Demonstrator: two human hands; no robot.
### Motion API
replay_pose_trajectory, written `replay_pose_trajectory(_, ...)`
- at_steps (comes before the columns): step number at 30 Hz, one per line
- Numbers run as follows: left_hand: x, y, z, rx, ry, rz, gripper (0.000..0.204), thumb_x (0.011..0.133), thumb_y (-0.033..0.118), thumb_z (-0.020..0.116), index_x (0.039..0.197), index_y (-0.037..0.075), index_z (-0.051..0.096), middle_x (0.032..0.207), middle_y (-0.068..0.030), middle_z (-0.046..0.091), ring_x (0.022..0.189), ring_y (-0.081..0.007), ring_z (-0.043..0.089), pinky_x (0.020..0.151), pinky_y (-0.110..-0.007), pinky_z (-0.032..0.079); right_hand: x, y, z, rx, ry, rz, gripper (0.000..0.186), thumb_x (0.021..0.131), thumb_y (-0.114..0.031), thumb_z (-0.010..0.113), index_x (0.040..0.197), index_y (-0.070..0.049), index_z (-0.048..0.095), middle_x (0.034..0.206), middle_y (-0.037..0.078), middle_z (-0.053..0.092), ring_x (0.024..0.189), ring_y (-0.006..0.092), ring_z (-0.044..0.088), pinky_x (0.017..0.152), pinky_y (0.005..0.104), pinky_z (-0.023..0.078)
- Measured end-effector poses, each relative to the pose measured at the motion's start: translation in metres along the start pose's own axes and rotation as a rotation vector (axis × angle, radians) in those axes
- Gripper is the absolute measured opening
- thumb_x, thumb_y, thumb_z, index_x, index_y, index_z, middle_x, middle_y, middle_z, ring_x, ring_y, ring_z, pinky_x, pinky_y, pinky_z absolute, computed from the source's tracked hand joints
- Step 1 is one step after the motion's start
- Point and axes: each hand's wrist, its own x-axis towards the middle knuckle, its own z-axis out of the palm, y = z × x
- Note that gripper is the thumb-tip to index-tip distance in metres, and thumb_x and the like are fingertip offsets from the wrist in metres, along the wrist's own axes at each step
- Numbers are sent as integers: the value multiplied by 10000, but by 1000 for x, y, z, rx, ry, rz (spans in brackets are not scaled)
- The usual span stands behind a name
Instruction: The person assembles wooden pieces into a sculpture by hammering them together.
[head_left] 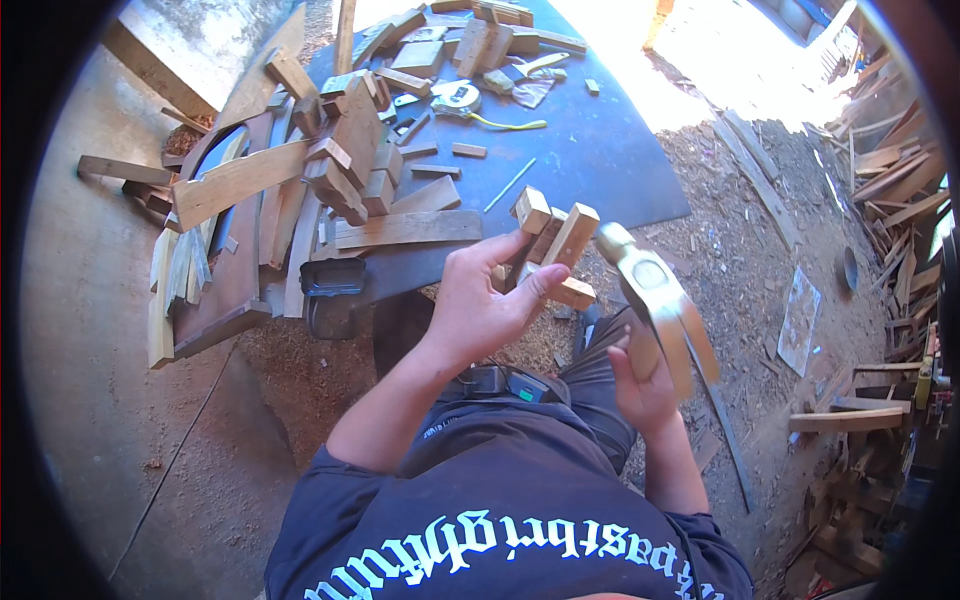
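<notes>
My left hand is closed around a small assembly of wooden blocks, thumb pressed on its near side. Several short light-coloured pieces stick out of it at different angles. In my right hand is a claw hammer, gripped by its handle. The hammer's round face points at the wooden assembly and sits just right of it, with a small gap between. Its claw end is slightly blurred. Both hands are held above my lap, in front of the table's near edge.
A blue-topped table bears wood offcuts, a tape measure, a paintbrush and a thin rod. Beside my left hand lies a handsaw. Boards lean at the left; scrap wood is heaped at the right.
</notes>
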Motion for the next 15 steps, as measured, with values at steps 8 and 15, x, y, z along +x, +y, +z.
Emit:
replay_pose_trajectory(8,3,3,-9,19,8,54,432,926,264,788,1234,-25,698,1024,-71,760,930,-77,665,798,-274,550,1,-4,4,33,8,-8,180,941,-36,713,1083,43,634,925,100,677,845,204,670,802,335,538)
replay_pose_trajectory(15,19,-4,-11,475,95,188,380,911,293,774,1151,6,705,964,-113,740,860,-182,688,818,-387,483,54,22,-19,-85,105,158,239,952,-120,710,1146,-2,636,977,142,696,835,275,701,746,374,527)
